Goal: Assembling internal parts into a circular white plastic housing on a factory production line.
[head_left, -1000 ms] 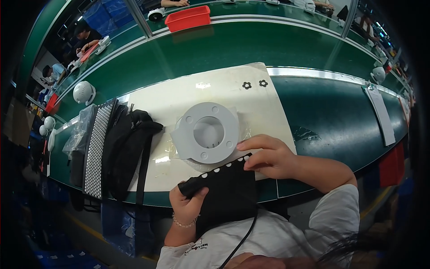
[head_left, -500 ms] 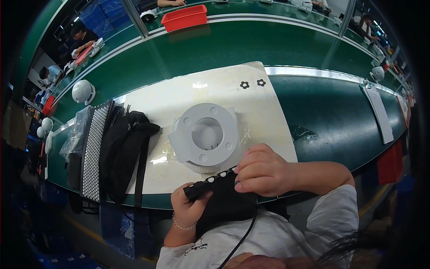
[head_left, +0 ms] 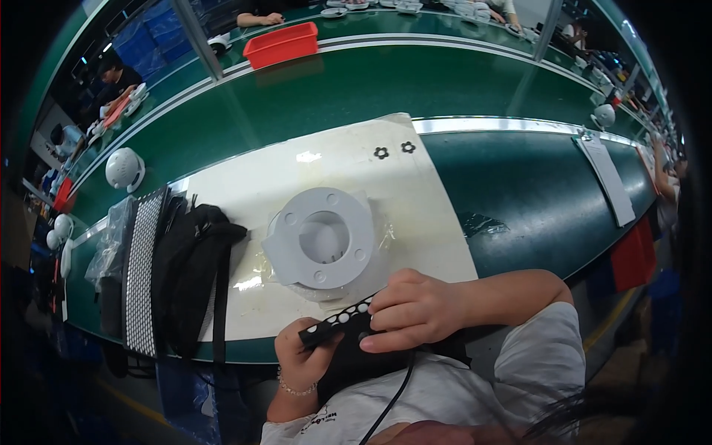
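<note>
1. Your left hand is wrapped around the near left end of a black pouch, fingers curled shut on it below the desk edge, close to your chest.
2. Your right hand lies over the pouch's top right part, fingers bent and pressing down on it; you cannot tell whether the thumb is hooked underneath, since the hand hides that side.
3. The pouch shows a strip with white dots along its upper edge. Most of the body is covered by your two hands, so its full shape is hard to make out.
4. A black cord runs from under your right hand down over your white shirt and out of the lower edge.
5. Just beyond your hands, a grey round flanged part sits on the white mat, resting on clear plastic wrap.
6. To the left lies a heap of black fabric pieces with straps, beside a long dotted strip; what lies beneath the heap is hidden.
7. Two small black flower-shaped pieces sit at the mat's far edge.
</note>
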{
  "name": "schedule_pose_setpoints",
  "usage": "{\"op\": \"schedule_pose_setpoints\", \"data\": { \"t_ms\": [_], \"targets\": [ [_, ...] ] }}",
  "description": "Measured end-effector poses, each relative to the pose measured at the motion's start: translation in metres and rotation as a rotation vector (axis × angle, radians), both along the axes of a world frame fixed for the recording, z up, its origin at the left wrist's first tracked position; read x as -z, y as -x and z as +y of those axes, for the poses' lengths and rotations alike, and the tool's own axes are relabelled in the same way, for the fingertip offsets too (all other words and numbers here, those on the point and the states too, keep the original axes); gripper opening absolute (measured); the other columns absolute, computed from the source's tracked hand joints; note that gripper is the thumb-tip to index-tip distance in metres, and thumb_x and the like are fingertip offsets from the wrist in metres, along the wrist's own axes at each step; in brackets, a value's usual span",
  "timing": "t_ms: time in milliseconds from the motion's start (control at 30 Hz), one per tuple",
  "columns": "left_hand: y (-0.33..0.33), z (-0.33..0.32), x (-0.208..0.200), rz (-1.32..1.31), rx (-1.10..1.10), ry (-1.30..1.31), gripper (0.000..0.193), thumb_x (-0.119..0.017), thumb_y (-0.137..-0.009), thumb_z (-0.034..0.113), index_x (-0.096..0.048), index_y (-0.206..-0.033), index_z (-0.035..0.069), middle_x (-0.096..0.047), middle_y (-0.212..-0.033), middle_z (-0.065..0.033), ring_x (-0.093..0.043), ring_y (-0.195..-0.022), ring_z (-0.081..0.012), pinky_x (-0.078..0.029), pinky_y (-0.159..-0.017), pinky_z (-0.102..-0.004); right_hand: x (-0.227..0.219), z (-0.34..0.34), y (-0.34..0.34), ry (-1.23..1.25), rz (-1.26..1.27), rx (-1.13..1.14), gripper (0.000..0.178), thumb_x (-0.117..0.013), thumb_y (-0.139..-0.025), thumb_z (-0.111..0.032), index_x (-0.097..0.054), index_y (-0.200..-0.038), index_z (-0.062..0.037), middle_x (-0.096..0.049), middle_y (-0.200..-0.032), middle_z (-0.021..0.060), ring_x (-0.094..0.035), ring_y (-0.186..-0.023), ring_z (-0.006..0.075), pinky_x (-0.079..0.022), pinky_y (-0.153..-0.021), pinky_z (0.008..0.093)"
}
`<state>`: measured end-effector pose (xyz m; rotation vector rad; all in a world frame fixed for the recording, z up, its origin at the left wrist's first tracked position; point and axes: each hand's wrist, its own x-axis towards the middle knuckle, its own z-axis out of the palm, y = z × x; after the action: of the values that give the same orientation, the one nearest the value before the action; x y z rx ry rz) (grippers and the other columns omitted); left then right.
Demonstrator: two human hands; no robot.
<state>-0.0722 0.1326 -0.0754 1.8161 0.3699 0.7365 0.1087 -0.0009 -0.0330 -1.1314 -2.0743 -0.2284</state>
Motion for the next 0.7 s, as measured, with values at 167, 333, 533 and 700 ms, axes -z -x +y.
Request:
{"op": "schedule_pose_setpoints", "data": {
  "t_ms": [167, 333, 533, 700],
  "targets": [
    [0.002, 0.001, 0.002, 0.017, -0.016, -0.009, 0.014, -0.069, -0.06, 0.001, -0.057, -0.065, 0.0, -0.053, -0.054, -0.0058, -0.049, -0.046, -0.0117, -0.037, -0.046, -0.0237, -0.001, -0.003, 0.002, -0.022, 0.069, -0.087, 0.031, -0.057, -0.078, -0.008, -0.054, -0.108, -0.0142, -0.048, -0.094, 0.0028, -0.052, -0.085, 0.0195, -0.039, -0.064, 0.0308],
    [0.003, 0.0, 0.002, -0.028, -0.053, 0.041, 0.014, -0.069, -0.06, 0.001, -0.057, -0.067, -0.001, -0.055, -0.056, -0.0051, -0.05, -0.047, -0.0118, -0.038, -0.046, -0.0229, -0.013, 0.001, 0.002, -0.061, 0.192, -0.119, 0.034, -0.059, -0.075, -0.004, -0.053, -0.108, -0.0115, -0.049, -0.096, 0.0046, -0.053, -0.083, 0.0202, -0.042, -0.062, 0.0311],
    [0.002, 0.0, 0.005, -0.071, -0.041, 0.059, 0.015, -0.07, -0.06, -0.002, -0.058, -0.068, -0.001, -0.055, -0.056, -0.0051, -0.051, -0.047, -0.0114, -0.038, -0.046, -0.0224, -0.009, 0.008, 0.003, -0.07, 0.195, -0.044, 0.038, -0.057, -0.074, -0.001, -0.053, -0.111, -0.0104, -0.05, -0.104, 0.0062, -0.053, -0.085, 0.0198, -0.043, -0.068, 0.0307],
    [0.004, 0.004, 0.004, -0.055, -0.023, -0.024, 0.015, -0.07, -0.062, -0.001, -0.058, -0.07, -0.001, -0.055, -0.056, -0.0048, -0.051, -0.048, -0.0101, -0.038, -0.046, -0.0218, -0.007, 0.008, 0.002, -0.003, 0.041, -0.076, 0.032, -0.057, -0.077, -0.005, -0.053, -0.109, -0.0115, -0.051, -0.107, 0.0086, -0.055, -0.083, 0.0224, -0.044, -0.06, 0.0305]
  ]
}}
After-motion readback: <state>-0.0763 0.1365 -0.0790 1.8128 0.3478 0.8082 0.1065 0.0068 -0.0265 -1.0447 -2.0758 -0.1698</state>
